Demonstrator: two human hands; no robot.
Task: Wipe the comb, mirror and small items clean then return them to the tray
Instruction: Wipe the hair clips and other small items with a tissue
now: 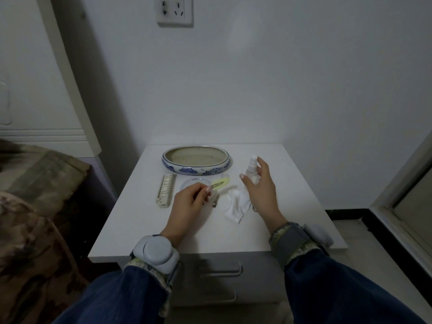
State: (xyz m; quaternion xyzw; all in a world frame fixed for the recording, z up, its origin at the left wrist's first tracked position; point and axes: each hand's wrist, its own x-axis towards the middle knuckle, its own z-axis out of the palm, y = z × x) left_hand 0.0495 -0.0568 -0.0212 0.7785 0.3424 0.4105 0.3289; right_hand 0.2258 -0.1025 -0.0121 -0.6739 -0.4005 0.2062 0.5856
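A blue-and-white ceramic tray (224, 165) stands empty at the back of the white nightstand (145, 225). In front of it lie a pale comb (166, 190), a round clear-rimmed mirror (189, 182), a yellow-green hair clip (55, 184) and a small metal clip (215, 201). My left hand (187, 204) hovers over the mirror's near edge, thumb and forefinger pinching what looks like a thin hairpin. A crumpled white cloth (234, 205) lies between my hands. My right hand (259, 190) is spread open around a small clear spray bottle (252, 170), thumb and fingers apart from it.
The nightstand backs onto a white wall with a socket (174, 10). A bed with a patterned cover (35, 206) lies close on the left. Drawer fronts with handles (219, 271) sit below the near edge. A dark skirting and door frame (397, 202) are on the right.
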